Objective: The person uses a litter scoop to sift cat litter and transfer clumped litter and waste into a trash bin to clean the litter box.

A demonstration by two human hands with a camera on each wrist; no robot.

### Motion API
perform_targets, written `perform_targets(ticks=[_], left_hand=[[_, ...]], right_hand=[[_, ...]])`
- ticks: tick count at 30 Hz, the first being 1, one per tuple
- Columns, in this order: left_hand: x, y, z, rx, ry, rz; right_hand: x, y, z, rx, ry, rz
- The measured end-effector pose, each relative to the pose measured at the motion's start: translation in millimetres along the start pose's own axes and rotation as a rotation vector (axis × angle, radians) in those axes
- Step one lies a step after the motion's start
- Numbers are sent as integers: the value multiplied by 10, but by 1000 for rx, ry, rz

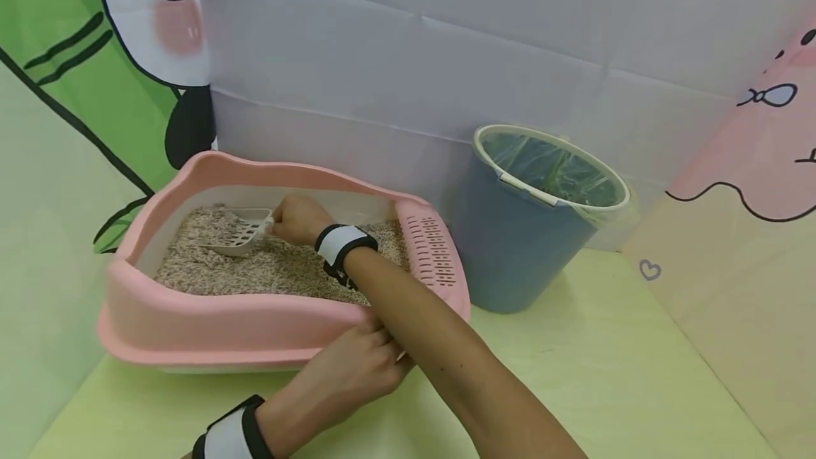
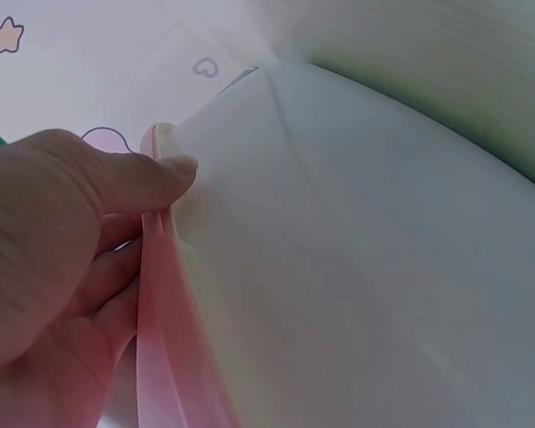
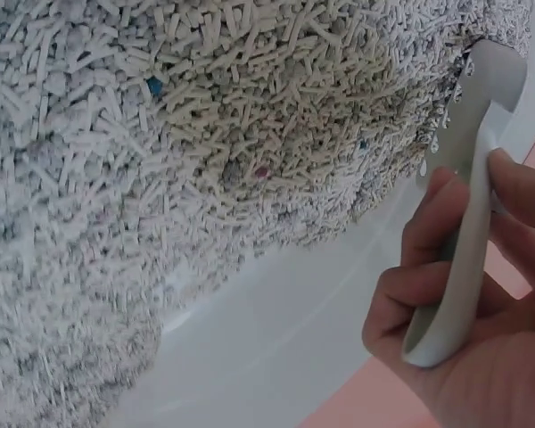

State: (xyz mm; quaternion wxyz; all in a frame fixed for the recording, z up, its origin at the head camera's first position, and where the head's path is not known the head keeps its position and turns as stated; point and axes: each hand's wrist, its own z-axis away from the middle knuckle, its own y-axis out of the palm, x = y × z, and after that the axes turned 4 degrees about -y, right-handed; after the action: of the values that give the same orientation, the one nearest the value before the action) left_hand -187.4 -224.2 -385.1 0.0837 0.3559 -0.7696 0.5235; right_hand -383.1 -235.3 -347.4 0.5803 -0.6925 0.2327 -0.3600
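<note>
A pink-rimmed litter box (image 1: 223,324) with a white base holds pale pellet litter (image 1: 255,276). My right hand (image 1: 301,219) reaches across into it, gripping a pale slotted litter scoop (image 1: 233,249) by the handle. The scoop's blade is down in the litter towards the left side; the right wrist view shows fingers wrapped round its handle (image 3: 461,276). Below the crossed right forearm, my left hand (image 1: 353,365) holds the box's near edge. In the left wrist view, the thumb lies on one side of the pink rim (image 2: 168,294) and the fingers on the other.
A blue-grey trash bin (image 1: 510,253) with a clear liner stands just right of the box. Behind both rises a pale wall covering (image 1: 414,69). The green-yellow floor (image 1: 605,367) stretches to the right.
</note>
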Motion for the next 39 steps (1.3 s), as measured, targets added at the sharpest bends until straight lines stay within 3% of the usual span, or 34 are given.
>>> perform_targets(ticks=[4, 8, 14, 22, 28, 35, 39], left_hand=[[4, -16, -12, 13, 9, 13], [26, -19, -5, 5, 31, 32], [46, 3, -40, -58, 56, 53], [49, 13, -3, -3, 63, 97], [62, 17, 41, -3, 50, 113], [51, 2, 25, 12, 45, 127], [35, 3, 2, -5, 44, 136]], right_hand=[[29, -21, 30, -15, -4, -90], [15, -65, 97, -36, -2, -262], [-219, -163, 349, -97, -26, -496], [-551, -396, 738, -272, 47, -615], [-607, -533, 805, -392, 59, -809], [-608, -681, 862, -490, 51, -865], [-592, -775, 893, -565, 10, -969]])
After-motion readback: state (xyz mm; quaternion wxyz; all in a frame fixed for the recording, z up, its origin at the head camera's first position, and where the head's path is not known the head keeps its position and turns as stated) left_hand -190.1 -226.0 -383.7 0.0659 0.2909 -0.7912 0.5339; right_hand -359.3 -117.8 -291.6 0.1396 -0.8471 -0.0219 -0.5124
